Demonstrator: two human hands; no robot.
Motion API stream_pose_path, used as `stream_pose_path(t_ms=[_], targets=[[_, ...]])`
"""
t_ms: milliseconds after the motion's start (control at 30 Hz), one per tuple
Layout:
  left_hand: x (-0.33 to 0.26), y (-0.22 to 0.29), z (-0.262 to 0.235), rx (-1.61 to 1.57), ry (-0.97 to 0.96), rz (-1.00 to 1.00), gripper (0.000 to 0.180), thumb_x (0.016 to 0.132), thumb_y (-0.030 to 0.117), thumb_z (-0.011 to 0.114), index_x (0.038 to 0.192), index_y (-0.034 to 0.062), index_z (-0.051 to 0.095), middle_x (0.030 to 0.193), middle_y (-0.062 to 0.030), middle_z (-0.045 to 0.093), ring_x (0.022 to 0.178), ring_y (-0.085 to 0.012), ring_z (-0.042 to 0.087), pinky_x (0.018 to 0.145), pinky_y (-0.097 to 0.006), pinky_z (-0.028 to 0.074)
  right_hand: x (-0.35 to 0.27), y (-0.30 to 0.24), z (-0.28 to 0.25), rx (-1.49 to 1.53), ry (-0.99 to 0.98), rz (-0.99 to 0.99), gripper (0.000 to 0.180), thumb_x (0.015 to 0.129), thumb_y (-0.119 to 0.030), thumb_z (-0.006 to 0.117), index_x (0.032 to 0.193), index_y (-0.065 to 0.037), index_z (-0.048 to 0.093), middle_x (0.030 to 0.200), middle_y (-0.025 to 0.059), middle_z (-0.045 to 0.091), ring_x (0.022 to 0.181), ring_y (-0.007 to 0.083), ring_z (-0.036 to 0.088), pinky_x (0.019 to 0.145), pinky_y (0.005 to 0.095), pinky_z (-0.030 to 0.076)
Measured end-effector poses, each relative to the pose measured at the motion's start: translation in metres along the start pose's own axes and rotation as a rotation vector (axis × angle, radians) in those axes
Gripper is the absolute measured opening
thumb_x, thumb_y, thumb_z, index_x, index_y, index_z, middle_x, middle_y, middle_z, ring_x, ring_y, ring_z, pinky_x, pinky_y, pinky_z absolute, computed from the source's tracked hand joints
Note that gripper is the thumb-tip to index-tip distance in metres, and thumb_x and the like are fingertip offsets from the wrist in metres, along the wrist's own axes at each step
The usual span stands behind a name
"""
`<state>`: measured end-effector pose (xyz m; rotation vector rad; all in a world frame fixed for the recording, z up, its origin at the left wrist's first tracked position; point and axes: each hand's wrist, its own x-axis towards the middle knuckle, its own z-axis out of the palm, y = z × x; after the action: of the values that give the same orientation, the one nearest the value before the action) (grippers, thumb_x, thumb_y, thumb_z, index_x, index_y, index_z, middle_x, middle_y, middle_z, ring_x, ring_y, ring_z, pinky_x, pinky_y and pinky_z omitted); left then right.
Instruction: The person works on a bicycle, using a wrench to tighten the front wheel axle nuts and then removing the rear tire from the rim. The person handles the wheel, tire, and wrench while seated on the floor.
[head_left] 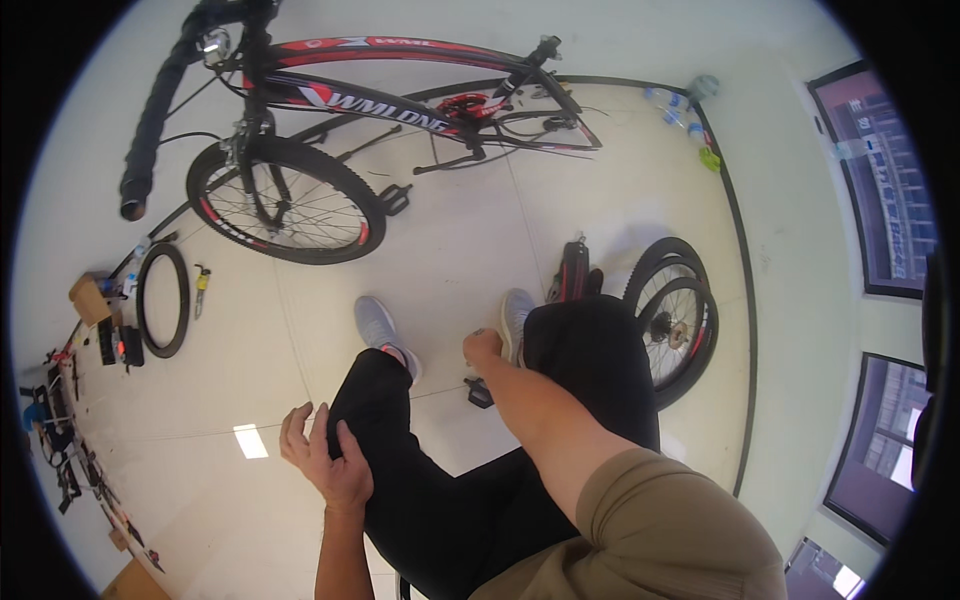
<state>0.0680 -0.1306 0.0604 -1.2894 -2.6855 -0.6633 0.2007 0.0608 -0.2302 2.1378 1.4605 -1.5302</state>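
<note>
Black and red frame: your bike (385,108) is at the far side of the floor, along the wall, handlebar (150,150) toward your left.
Front wheel (283,207): sits in the fork, its tyre on; that end looks done, as a judgement.
Rear end (588,138): bare, with no wheel between its stays; by that, fitting one seems to be left.
Rear wheel (678,335): just beside your right knee, sprockets showing, well apart from the bike; your knee hides part of it, so its readiness cannot be told.
Seat post (548,48): no saddle shows on top, so that too looks left to do.
Red-black piece (573,272): between your right shoe (516,325) and the rear wheel, partly behind your knee; perhaps the saddle, but you cannot be sure from here.
Left hand (330,465): fingers loose and spread, nothing in them, just beside your left knee; whether it touches the trousers cannot be told.
Right hand (483,348): fingers curled in, near the inner side of your right shoe; whether they clench on nothing or grasp something small cannot be told.
Pedal (479,392): black, by its look a pedal, below your right hand and apart from the bike; if so, count it as left to fit.
Loose tyre (184,300): well off to your left, beside a yellow tool (201,290), with no rim inside.
</note>
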Motion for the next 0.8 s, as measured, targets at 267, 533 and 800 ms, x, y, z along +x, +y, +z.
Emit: stream_pose_path(t_ms=[267, 533, 800], targets=[[0.005, -0.008, -0.002, -0.063, 0.011, -0.006, 0.035, 0.085, -0.007, 0.062, 0.118, 0.0039, 0.063, 0.126, -0.014, 0.056, 0.124, -0.0352, 0.045, 0.102, -0.047, 0.038, 0.008, -0.008, 0.016, 0.867, -0.063, 0.294, 0.028, 0.088, 0.003, 0.05, 0.112, 0.002, 0.064, 0.1, 0.016, 0.067, 0.074, 0.0251, 0.069, 0.062, 0.0356, 0.055], [0.009, 0.02, 0.038, -0.183, -0.007, 0.081, 0.03, 0.087, -0.002, 0.064, 0.116, 0.0049, 0.064, 0.126, -0.0152, 0.058, 0.122, -0.0355, 0.05, 0.101, -0.047, 0.039, 0.107, 0.078, -0.017, 1.046, -0.148, 0.186, 0.013, 0.096, -0.012, 0.048, 0.097, -0.003, 0.056, 0.08, 0.0136, 0.063, 0.061, 0.0277, 0.066, 0.052, 0.0383, 0.055], [-0.001, -0.026, 0.018, 0.018, 0.054, 0.121, 0.029, 0.088, 0.003, 0.065, 0.116, 0.0081, 0.064, 0.124, -0.0116, 0.059, 0.117, -0.0324, 0.052, 0.097, -0.047, 0.041, -0.137, -0.152, -0.033, 1.065, -0.637, -0.081, 0.012, 0.092, -0.006, 0.05, 0.095, -0.001, 0.061, 0.075, 0.0128, 0.061, 0.056, 0.0251, 0.061, 0.047, 0.0371, 0.049]])
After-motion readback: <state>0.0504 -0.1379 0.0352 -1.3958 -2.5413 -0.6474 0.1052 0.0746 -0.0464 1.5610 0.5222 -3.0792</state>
